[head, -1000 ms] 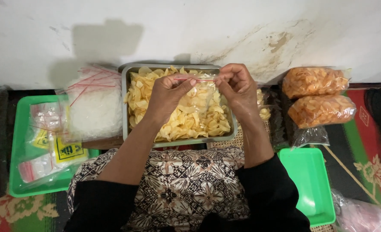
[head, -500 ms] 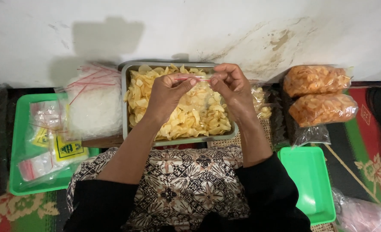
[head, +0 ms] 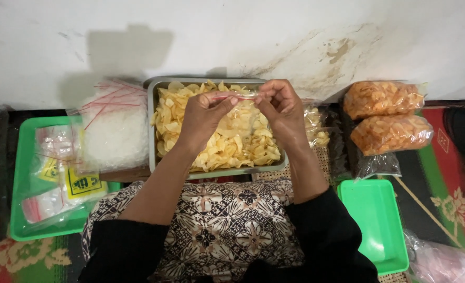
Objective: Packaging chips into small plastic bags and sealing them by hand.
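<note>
Pinching a clear bag's point(head: 243, 112) red strip, left hand point(head: 203, 118) and right hand point(head: 282, 110) stay closed above the chip tray point(head: 154, 131).

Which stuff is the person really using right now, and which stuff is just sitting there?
In use:
left hand and right hand, pinching the top of a clear bag
metal tray of yellow chips under the hands

Just lying about:
two bags of orange chips
pile of empty bags
green tray with packets
other green tray
</note>
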